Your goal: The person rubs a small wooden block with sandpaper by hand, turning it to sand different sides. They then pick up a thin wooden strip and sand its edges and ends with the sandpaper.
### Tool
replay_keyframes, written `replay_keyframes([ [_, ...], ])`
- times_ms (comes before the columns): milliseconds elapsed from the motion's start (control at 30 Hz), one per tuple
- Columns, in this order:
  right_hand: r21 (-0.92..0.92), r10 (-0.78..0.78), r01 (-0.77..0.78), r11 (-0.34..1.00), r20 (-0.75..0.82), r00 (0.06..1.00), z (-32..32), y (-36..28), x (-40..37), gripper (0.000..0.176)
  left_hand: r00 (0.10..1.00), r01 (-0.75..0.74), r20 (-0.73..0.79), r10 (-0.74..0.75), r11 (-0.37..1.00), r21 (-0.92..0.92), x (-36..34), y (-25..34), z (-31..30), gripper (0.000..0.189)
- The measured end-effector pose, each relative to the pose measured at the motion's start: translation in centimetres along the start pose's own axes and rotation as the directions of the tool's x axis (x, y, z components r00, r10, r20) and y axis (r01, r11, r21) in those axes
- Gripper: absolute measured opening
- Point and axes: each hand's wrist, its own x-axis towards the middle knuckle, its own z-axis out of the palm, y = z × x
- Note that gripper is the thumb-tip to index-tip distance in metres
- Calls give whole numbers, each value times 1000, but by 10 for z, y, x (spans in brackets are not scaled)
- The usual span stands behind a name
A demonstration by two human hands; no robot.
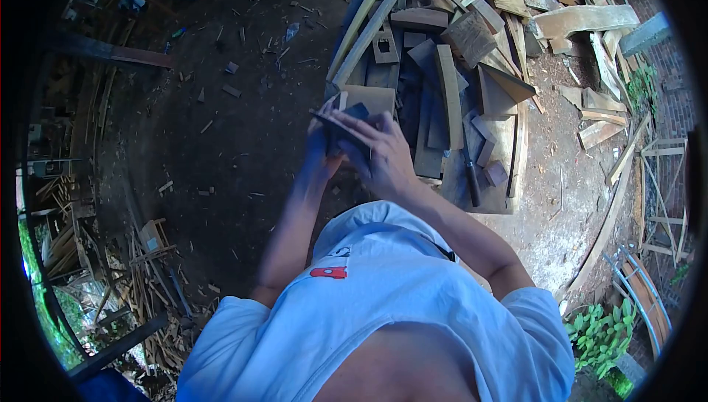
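Both hands meet in front of my body, close to the left edge of a wood-covered bench. A dark, thin flat piece [341,126] is between them; its exact kind cannot be made out. My right hand [385,150] is closed on it from the right, fingers lying across its top. My left hand [318,145] holds it from the left and below, with part of the fingers hidden behind it. Just beyond the hands lies a pale square board [375,97]. A tool with a dark handle [473,184] rests on the bench to the right.
Wooden offcuts and blocks [470,37] crowd the bench, with long curved strips [372,22] along its left side. Scraps and shavings litter the dirt floor [214,136]. Piled sticks [151,254] lie at the left; a leafy plant [601,328] grows at lower right.
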Motion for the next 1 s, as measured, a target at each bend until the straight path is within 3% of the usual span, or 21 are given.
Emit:
replay_keyframes([
  [33,-37,23,-25,999,-54,998,-1,12,11,35,1000,12,-13,-12,1000,1,-5,-7,-7,33],
  [67,-103,98,-108,989,-97,990,1,29,23,31,989,106,101,-106,994,4,-4,-9,-8,35],
  [100,-112,316,-307,945,78,945,-6,43,34,29,956,200,214,-200,979,23,-4,-10,-7,38],
  [167,83,409,-412,907,50,911,-1,70,30,34,948,214,229,-220,976,48,-15,-4,13,44],
  [200,76,402,-405,911,54,914,4,79,23,34,937,183,308,-164,983,-33,-16,-4,12,47],
  [267,483,533,-430,763,-93,841,15,90,10,40,892,164,446,-76,973,-163,-12,-4,0,56],
  [400,543,545,-467,698,20,838,11,80,-1,41,886,224,458,-75,933,-281,-10,-8,-1,56],
  [500,455,514,-451,768,-16,858,19,75,-6,40,871,266,478,-111,926,-268,-4,-7,2,59],
  [600,463,510,-446,766,-17,860,18,73,-6,43,900,344,400,-173,846,-408,-8,1,5,56],
  [667,486,505,-431,761,-26,863,16,75,-7,44,819,459,555,-146,747,-481,-7,4,0,52],
  [800,481,502,-419,771,-52,863,16,78,-9,46,831,479,533,-159,693,-539,-2,-3,-4,58],
  [867,493,494,-408,769,-52,868,15,77,-9,46,952,303,121,-281,807,-507,-17,7,26,56],
  [900,489,516,-435,756,-36,856,14,76,-8,46,952,304,122,-282,807,-506,-15,5,22,56],
  [967,485,540,-464,741,-20,841,12,75,-8,46,973,207,149,-177,952,-226,-9,-4,7,53],
  [1000,494,539,-453,742,-37,841,13,75,-8,45,973,208,148,-178,952,-226,-4,-8,-3,53],
])
